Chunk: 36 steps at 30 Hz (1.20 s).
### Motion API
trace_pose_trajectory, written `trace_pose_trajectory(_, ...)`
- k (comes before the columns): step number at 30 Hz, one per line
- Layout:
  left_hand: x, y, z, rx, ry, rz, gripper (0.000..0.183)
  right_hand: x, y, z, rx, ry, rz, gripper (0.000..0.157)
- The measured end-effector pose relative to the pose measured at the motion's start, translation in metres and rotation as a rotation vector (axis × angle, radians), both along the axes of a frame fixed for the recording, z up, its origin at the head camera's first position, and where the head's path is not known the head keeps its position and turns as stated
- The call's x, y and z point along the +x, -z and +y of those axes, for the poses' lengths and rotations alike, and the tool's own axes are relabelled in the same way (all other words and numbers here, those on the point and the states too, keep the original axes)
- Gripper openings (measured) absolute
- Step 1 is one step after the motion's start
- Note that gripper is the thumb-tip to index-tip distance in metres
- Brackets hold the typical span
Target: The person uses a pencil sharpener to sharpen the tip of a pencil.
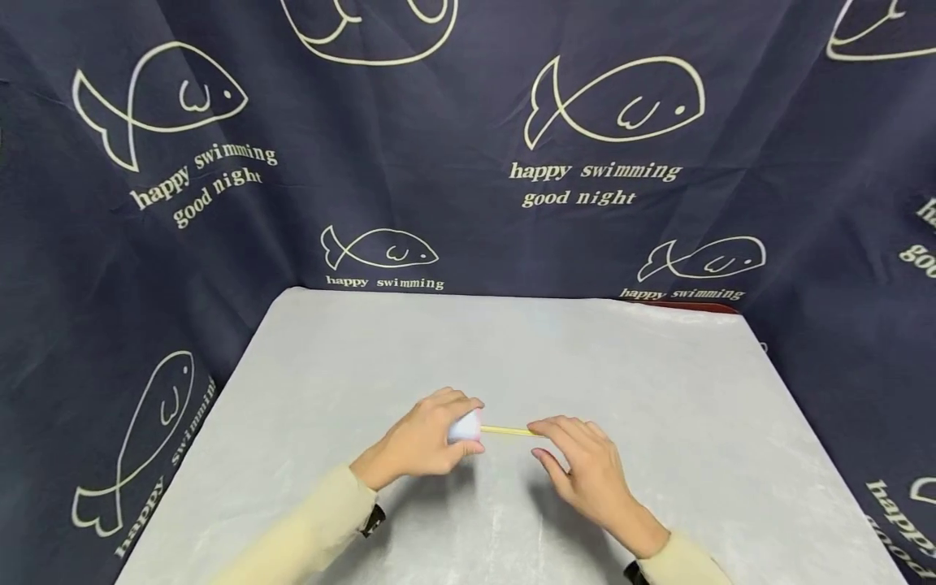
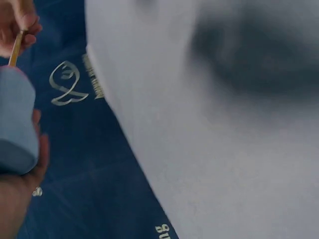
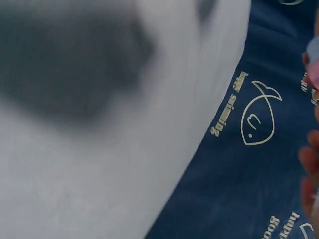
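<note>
My left hand point(image 1: 427, 435) grips a small pale blue pencil sharpener point(image 1: 464, 427) with a pink face, thumb on the near side and fingers over the far side. A thin yellow pencil point(image 1: 508, 431) runs level from that pink face toward my right hand point(image 1: 588, 467). In the left wrist view the sharpener point(image 2: 16, 107) has a rounded, waisted body, and the right fingers point(image 2: 22, 17) pinch the pencil's outer end point(image 2: 16, 47). The pencil's other end is hidden inside the sharpener. At the right wrist view's edge show right-hand fingers point(image 3: 310, 162) and part of the sharpener point(image 3: 313, 52).
A table under a pale grey cloth point(image 1: 526, 349) lies below both hands. Dark blue curtains point(image 1: 468, 162) with fish drawings and lettering stand behind and on both sides. A reddish edge point(image 1: 695, 307) shows at the table's far right corner.
</note>
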State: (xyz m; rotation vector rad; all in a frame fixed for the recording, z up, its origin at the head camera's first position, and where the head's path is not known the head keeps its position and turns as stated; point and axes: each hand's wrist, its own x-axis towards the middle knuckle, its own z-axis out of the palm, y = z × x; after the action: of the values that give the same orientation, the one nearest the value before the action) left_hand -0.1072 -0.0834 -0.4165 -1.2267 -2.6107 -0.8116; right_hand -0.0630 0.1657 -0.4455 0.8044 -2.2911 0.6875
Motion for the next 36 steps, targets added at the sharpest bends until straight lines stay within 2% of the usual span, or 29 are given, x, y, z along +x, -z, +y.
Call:
trace_pose_trajectory(3,-0.002,-0.007,-0.003,0.073,-0.016,-0.215,0.039,-0.005,-0.004,-0.001,0.079,-0.01,0.299,0.027)
trace_pose_trajectory(5,-0.003,-0.01,-0.005,0.117,-0.004,-0.322,0.033,-0.008,-0.009,-0.002,0.097,-0.019,0.439,0.028)
trace_pose_trajectory(7,-0.002,-0.011,-0.006,0.151,0.009,-0.402,0.027,-0.01,-0.014,-0.004,0.082,-0.032,0.539,0.026)
trace_pose_trajectory(10,0.001,-0.011,-0.004,0.175,0.014,-0.444,0.023,-0.012,-0.019,-0.008,0.022,-0.036,0.626,0.023)
trace_pose_trajectory(12,0.006,-0.01,-0.002,0.164,0.009,-0.379,0.025,-0.012,-0.019,-0.012,-0.027,-0.036,0.63,0.024)
trace_pose_trajectory(14,0.013,-0.007,0.0,0.149,0.012,-0.221,0.032,-0.01,-0.019,-0.012,-0.073,-0.052,0.547,0.027)
trace_pose_trajectory(16,0.019,-0.003,0.002,0.142,0.026,0.016,0.038,-0.005,-0.019,-0.01,-0.104,-0.098,0.369,0.026)
trace_pose_trajectory(18,0.023,0.003,0.003,0.132,0.038,0.288,0.04,-0.001,-0.021,-0.006,-0.119,-0.133,0.104,0.019)
trace_pose_trajectory(22,0.022,0.014,0.006,0.135,0.081,0.758,0.041,0.001,-0.033,0.004,-0.15,-0.164,-0.553,0.008)
trace_pose_trajectory(24,0.018,0.018,0.009,0.139,0.085,0.919,0.042,-0.003,-0.039,0.008,-0.208,-0.201,-0.831,0.01)
trace_pose_trajectory(25,0.016,0.019,0.01,0.144,0.085,0.975,0.043,-0.005,-0.041,0.009,-0.242,-0.22,-0.938,0.012)
trace_pose_trajectory(27,0.013,0.022,0.011,0.146,0.082,1.04,0.043,-0.009,-0.042,0.011,-0.294,-0.262,-1.078,0.014)
trace_pose_trajectory(29,0.012,0.023,0.012,0.139,0.083,1.049,0.043,-0.011,-0.042,0.012,-0.301,-0.273,-1.115,0.014)
trace_pose_trajectory(31,0.011,0.023,0.011,0.122,0.085,1.022,0.043,-0.01,-0.041,0.012,-0.262,-0.224,-1.075,0.012)
trace_pose_trajectory(32,0.011,0.023,0.011,0.11,0.086,0.994,0.043,-0.009,-0.04,0.012,-0.233,-0.193,-1.024,0.011)
trace_pose_trajectory(34,0.011,0.021,0.008,0.081,0.088,0.896,0.043,-0.006,-0.036,0.01,-0.171,-0.132,-0.855,0.01)
trace_pose_trajectory(36,0.011,0.017,0.005,0.074,0.088,0.726,0.042,-0.003,-0.031,0.007,-0.107,-0.102,-0.6,0.014)
